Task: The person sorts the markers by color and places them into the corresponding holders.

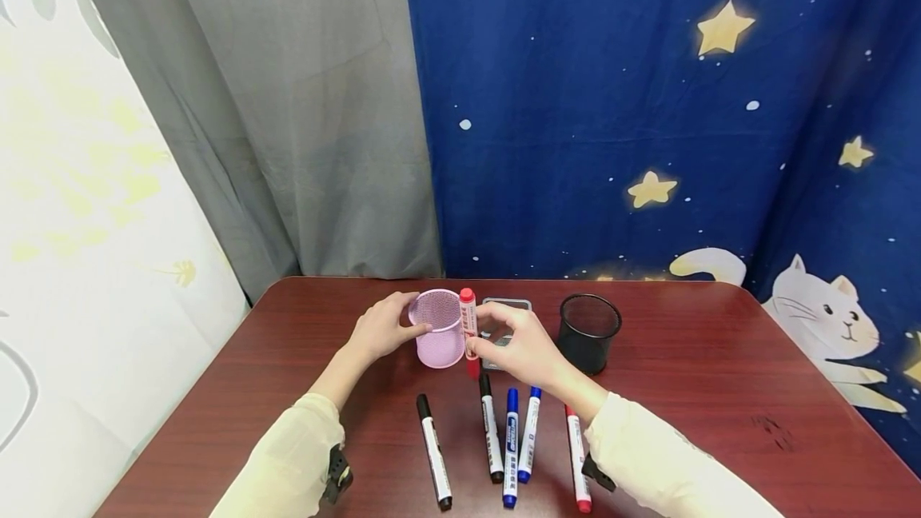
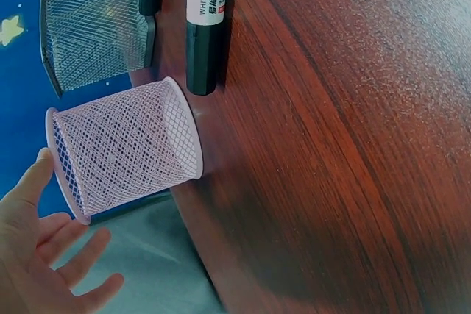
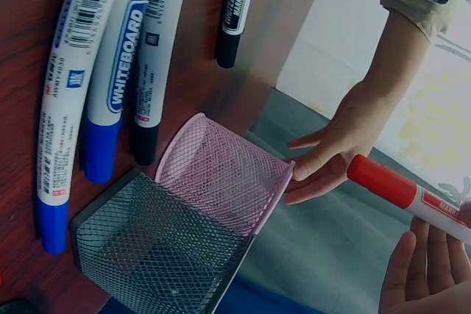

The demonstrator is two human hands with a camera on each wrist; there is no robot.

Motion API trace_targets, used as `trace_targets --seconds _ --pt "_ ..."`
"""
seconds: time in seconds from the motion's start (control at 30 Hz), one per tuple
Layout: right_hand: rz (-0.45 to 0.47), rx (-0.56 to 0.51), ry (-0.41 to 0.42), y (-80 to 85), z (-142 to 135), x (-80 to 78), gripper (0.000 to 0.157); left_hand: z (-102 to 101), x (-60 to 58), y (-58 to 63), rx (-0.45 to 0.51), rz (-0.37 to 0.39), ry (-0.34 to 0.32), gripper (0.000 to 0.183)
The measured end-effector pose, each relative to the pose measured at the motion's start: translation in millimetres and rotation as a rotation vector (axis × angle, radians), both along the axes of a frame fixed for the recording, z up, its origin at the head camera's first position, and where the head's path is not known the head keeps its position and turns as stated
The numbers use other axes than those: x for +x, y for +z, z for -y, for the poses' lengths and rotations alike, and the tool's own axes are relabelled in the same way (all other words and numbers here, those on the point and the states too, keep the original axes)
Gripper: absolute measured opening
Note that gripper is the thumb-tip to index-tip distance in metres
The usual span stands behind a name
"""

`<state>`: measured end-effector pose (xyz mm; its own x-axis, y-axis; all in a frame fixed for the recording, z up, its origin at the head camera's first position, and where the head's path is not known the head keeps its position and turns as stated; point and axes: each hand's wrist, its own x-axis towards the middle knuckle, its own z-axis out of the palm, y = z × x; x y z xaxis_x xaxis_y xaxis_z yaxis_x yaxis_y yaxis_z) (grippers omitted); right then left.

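Observation:
My left hand point(image 1: 383, 329) is at the left side of a pink mesh pen cup point(image 1: 440, 346), its thumb and index finger lightly gripping the rim. In the left wrist view the other fingers spread loosely below the cup point(image 2: 125, 152). My right hand point(image 1: 520, 342) pinches a red whiteboard marker point(image 1: 468, 318) between thumb and fingers. The marker stands nearly upright, red cap on top, just right of the pink cup's rim. A grey mesh holder point(image 1: 507, 304) is partly hidden behind the right hand; the right wrist view shows its square mesh body point(image 3: 162, 248) beside the pink cup.
A round black mesh cup point(image 1: 590, 334) stands to the right. Nearer me lie two black markers point(image 1: 435, 454), two blue markers point(image 1: 511, 454) and another red marker point(image 1: 578, 462), partly under the right forearm. Curtains point(image 1: 576, 142) hang behind the table's far edge.

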<state>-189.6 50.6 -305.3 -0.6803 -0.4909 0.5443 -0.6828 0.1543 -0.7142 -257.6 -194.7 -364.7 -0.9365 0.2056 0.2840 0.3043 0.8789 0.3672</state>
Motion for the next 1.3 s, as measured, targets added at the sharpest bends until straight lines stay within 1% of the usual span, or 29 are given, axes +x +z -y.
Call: trace_targets --seconds 0.1,0.27,0.5,0.6,0.77,0.93,1.13,1.27,1.3 --pt "-0.012 0.001 -0.025 2.9 2.8 0.1 0.022 0.0 -0.1 -0.1 -0.003 -0.005 -0.002 0.061" --pt "-0.014 -0.011 -0.043 7.3 7.7 -2.9 0.023 -0.2 -0.4 -0.7 -0.003 0.001 0.003 0.061" --pt "0.02 -0.027 -0.071 -12.8 13.8 -32.7 0.025 0.0 -0.8 -1.6 -0.01 0.002 0.007 0.061" --pt "0.02 -0.04 -0.081 -13.2 15.6 -38.5 0.024 0.0 -1.2 -1.8 -0.006 0.011 0.011 0.062" --pt "0.009 -0.06 -0.089 -9.8 18.7 -44.8 0.022 -0.2 -1.5 -1.9 -0.003 0.019 0.013 0.062" --pt "0.018 -0.074 -0.082 -6.3 22.1 -50.8 0.022 0.4 -2.1 -2.1 -0.006 0.01 0.008 0.062" --pt "0.027 -0.086 -0.099 -3.7 26.0 -57.0 0.022 0.6 -2.6 -3.3 -0.001 0.007 0.006 0.062" --pt "0.027 -0.1 -0.119 -0.9 29.1 -59.3 0.021 0.9 -3.0 -2.9 -0.002 0.008 0.004 0.062" --pt "0.025 -0.1 -0.124 2.2 29.6 -57.0 0.021 0.8 -3.0 -3.0 -0.004 0.01 0.003 0.062"
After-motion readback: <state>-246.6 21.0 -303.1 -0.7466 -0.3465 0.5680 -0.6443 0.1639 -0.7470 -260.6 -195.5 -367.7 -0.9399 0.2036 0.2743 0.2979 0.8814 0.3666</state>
